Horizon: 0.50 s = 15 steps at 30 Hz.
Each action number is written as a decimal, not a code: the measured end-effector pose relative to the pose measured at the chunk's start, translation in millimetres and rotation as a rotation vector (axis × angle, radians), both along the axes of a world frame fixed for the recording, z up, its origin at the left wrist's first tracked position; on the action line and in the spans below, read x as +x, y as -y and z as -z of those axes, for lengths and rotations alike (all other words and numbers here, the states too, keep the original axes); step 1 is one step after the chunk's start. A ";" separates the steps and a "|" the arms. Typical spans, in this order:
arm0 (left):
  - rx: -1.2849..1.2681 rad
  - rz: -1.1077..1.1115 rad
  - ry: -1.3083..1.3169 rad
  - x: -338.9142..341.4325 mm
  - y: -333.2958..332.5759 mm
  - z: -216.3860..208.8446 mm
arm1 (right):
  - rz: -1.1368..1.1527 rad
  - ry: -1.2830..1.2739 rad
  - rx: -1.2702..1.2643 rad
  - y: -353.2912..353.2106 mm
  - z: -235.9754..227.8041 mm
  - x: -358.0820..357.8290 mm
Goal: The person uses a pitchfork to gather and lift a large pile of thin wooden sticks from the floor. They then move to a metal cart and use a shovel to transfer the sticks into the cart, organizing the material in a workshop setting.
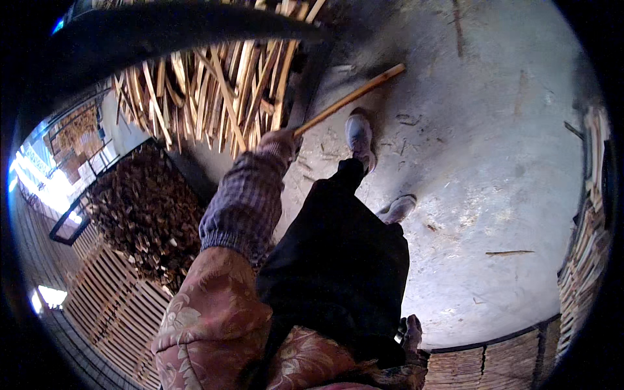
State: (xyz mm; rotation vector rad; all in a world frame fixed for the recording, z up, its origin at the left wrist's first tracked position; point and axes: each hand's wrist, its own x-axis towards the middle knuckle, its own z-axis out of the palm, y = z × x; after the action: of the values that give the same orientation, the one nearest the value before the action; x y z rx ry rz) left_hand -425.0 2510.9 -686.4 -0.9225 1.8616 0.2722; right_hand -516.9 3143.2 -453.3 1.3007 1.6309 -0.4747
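My left hand (278, 144) is closed around one end of a long, narrow wooden stick (354, 94). The stick slants up and to the right, over the floor beyond my shoe. A checked sleeve cover runs from the wrist up that forearm. Just beyond the hand lies a large heap of loose wooden sticks (240, 81), pale and roughly side by side. Low in the picture, beside my dark apron, hangs my right hand (411, 335). Its fingers look loosely apart, with nothing visible in them, though it is small and dim.
A dense stack of short wood pieces (146, 208) stands at the left, by slatted wood (114, 305). More stacked strips (588, 260) line the right side. A thin splinter (510, 253) and small scraps lie on the concrete floor (481, 169). A dark blurred shape crosses the upper left.
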 end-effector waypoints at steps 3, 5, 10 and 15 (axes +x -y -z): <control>-0.058 -0.177 0.107 -35.5 -8.9 -39.5 | 0.085 -0.148 -0.053 39.4 -2.4 -28.8; -0.030 -0.166 0.076 -43.6 -5.8 -31.5 | 0.061 -0.156 -0.050 42.7 0.8 -30.1; -0.029 -0.228 0.187 -45.8 -31.0 36.4 | -0.102 -0.074 -0.102 -30.2 31.4 -26.6; -0.350 -0.235 0.106 0.4 -53.1 109.9 | -0.055 -0.046 0.040 -29.1 66.0 -120.6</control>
State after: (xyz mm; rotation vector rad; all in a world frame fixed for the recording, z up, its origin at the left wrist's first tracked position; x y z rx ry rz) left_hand -424.7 2564.0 -796.3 -1.3723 1.7330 0.0354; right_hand -637.5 3172.3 -519.4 1.2794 1.7175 -0.4437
